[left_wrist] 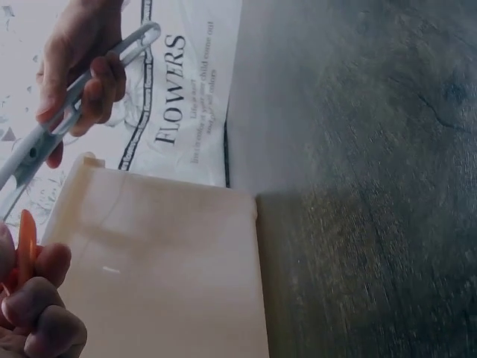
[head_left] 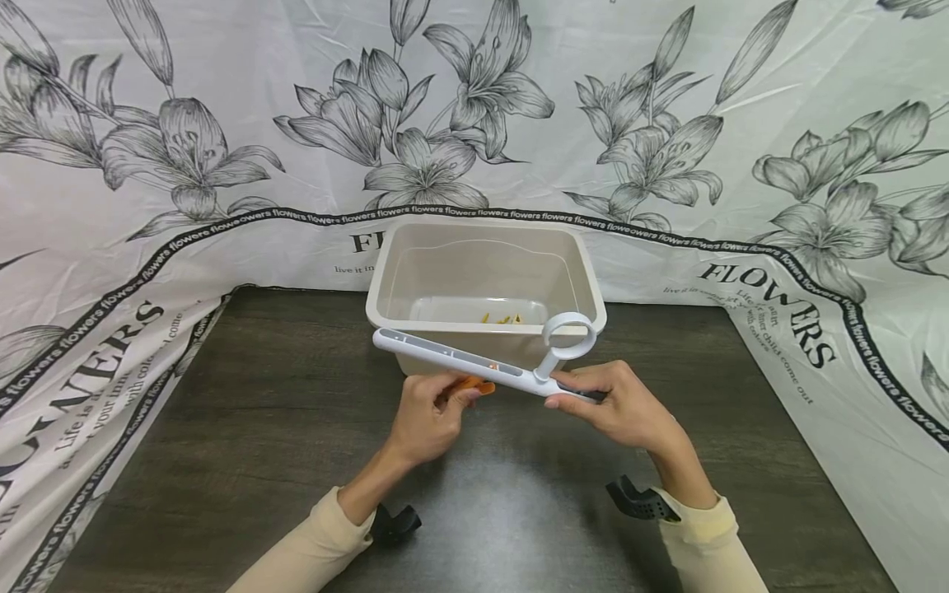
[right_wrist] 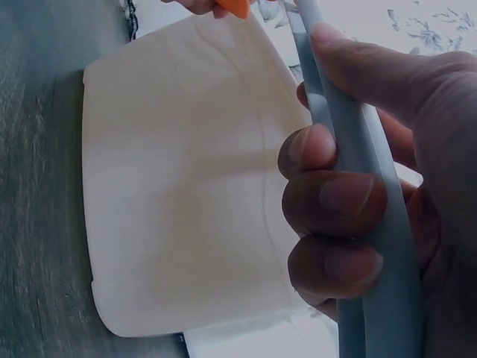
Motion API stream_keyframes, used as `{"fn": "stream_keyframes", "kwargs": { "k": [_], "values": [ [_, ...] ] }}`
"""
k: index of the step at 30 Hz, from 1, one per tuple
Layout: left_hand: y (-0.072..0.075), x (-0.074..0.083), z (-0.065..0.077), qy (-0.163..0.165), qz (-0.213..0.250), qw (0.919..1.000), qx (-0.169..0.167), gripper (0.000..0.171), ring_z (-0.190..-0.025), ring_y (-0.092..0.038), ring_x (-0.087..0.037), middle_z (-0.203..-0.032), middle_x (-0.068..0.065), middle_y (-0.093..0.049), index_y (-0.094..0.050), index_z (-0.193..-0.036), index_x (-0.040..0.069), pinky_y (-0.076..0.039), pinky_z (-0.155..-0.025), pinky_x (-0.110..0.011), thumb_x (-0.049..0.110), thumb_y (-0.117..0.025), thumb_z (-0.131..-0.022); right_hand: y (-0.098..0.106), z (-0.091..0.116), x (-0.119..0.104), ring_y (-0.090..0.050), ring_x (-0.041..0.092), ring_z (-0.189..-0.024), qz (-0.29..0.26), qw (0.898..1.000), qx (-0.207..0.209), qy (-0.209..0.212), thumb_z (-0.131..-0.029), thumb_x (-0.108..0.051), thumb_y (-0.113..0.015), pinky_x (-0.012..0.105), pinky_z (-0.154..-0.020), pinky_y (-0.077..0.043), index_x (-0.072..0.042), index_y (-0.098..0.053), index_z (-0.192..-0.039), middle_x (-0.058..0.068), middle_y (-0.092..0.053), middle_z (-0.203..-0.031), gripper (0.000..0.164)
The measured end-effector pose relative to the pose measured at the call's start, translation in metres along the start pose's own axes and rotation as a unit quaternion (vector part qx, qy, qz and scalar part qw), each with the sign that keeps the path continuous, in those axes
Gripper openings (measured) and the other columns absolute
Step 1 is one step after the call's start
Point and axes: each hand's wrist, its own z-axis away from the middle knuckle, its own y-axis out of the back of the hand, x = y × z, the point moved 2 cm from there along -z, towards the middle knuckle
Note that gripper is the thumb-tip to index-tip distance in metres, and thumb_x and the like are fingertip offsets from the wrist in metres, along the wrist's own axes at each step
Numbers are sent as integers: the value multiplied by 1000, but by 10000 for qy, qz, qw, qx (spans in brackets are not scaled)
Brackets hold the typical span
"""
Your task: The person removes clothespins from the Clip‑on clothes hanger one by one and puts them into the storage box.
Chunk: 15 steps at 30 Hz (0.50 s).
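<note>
My left hand (head_left: 428, 418) pinches a small orange plastic piece (head_left: 483, 387) between thumb and fingers, just below a white slotted hanger bar (head_left: 452, 356). A pointed orange end sticks out past the fingertips in the left wrist view. At the bar's right end, my right hand (head_left: 626, 405) grips it, thumb on one side and fingers curled round the other. An upright white ring (head_left: 569, 336) rises from the bar near that grip. Behind both hands stands a beige plastic bin (head_left: 485, 268), its front rim overlapped by the bar. Several small yellow pieces (head_left: 504, 319) lie on its floor.
The bin stands on a dark wood-grain table (head_left: 296, 445), close to the back edge. A white curtain (head_left: 245, 165) with flower drawings and lettering hangs behind it and along both sides. Black wrist mounts (head_left: 396, 525) show at both cuffs.
</note>
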Motion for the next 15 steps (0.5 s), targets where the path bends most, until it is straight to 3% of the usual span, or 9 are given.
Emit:
{"fn": "stream_keyframes", "kwargs": {
  "k": [3,9,15],
  "values": [
    [0,-2,1,86,202,9997,91,19,-60,-60,-3,-79,-2,-71,-69,-106,10,-45,-49,-15,7,-65,-88,-1,0,-2,-56,6,-68,-10,10000,15,37,-83,-21,-72,22,-58,-45,-20,-67,-117,-11,-70,-91,34],
    [1,0,1,179,118,9988,451,12,-54,-57,-4,-66,-4,-66,-70,-95,10,-39,-43,-14,6,-68,-84,-3,-1,-5,-52,5,-64,-49,9989,212,410,-82,-16,-73,21,-52,-41,-18,-68,-116,-12,-68,-83,34],
    [4,4,0,367,244,9983,368,6,-56,-58,-6,-65,-2,-65,-70,-90,9,-41,-44,-16,7,-67,-86,-3,-1,-6,-52,4,-63,-32,9987,200,463,-82,-16,-73,20,-50,-39,-18,-67,-117,-12,-68,-84,35]
  ]
}}
